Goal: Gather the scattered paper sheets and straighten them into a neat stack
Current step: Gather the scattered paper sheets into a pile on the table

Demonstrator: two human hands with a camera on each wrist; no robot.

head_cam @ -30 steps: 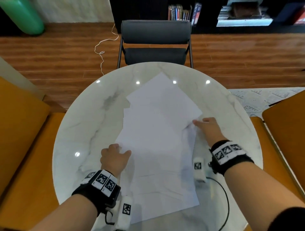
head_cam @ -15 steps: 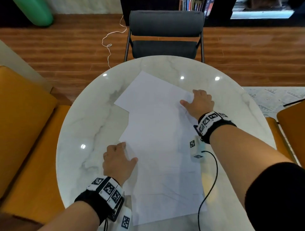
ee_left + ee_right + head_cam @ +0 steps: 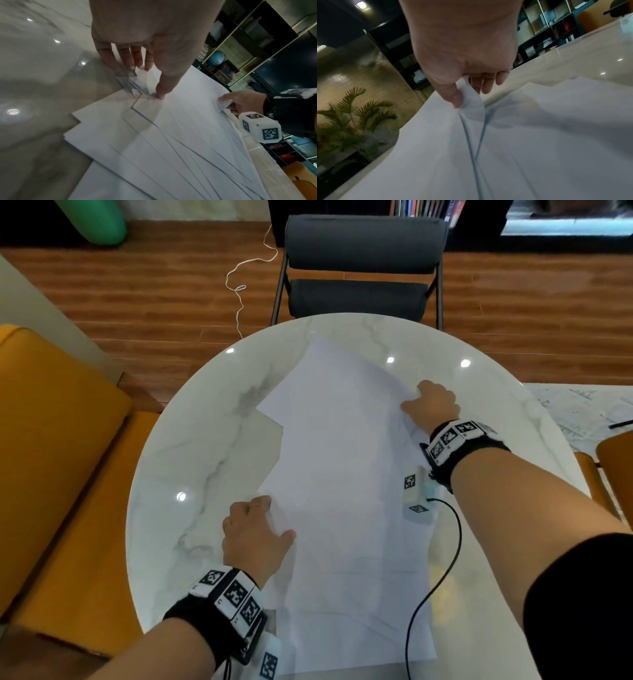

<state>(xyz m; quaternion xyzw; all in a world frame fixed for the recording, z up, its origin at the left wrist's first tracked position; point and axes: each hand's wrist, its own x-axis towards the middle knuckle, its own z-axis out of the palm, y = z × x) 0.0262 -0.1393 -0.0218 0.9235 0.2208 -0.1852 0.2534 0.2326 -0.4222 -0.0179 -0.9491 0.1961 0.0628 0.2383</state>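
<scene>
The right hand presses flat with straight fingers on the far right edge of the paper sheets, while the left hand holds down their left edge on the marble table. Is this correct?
Not quite. The right hand does not press flat: the right wrist view shows its thumb and fingers pinching the paper sheets at their edge, lifting it. The rest holds: the left hand holds down the left edge on the marble table.

A grey chair (image 3: 363, 268) is set at the far edge of the round marble desk (image 3: 191, 460); orange seats (image 3: 58, 460) are placed at its left edge, and a white cord (image 3: 239, 285) is seen on the wooden floor (image 3: 164, 302).
</scene>
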